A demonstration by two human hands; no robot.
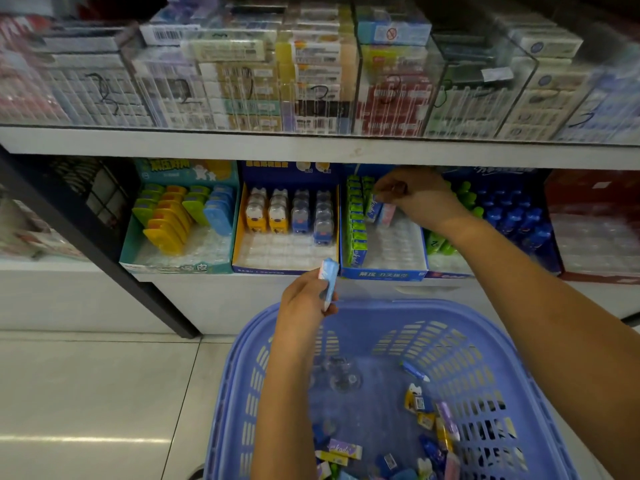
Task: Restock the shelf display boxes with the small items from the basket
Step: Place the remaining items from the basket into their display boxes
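A blue plastic basket [485,341] stands on the floor below me, with several small packaged erasers [429,420] lying in its bottom. My left hand [304,299] is above the basket's far rim and grips a small light-blue packet [329,278]. My right hand [415,195] reaches into the blue display box [382,273] on the lower shelf and pinches small packets [381,211], blue and pink, standing at the back of its clear tray. A row of green packets [356,223] fills that box's left side.
Left of it are a display box of bear-shaped items [287,216] and a teal box of yellow, green and blue items [180,216]. Blue and green bottles [512,216] stand to the right. The upper shelf [311,143] holds clear bins. A black post [104,251] slants at left.
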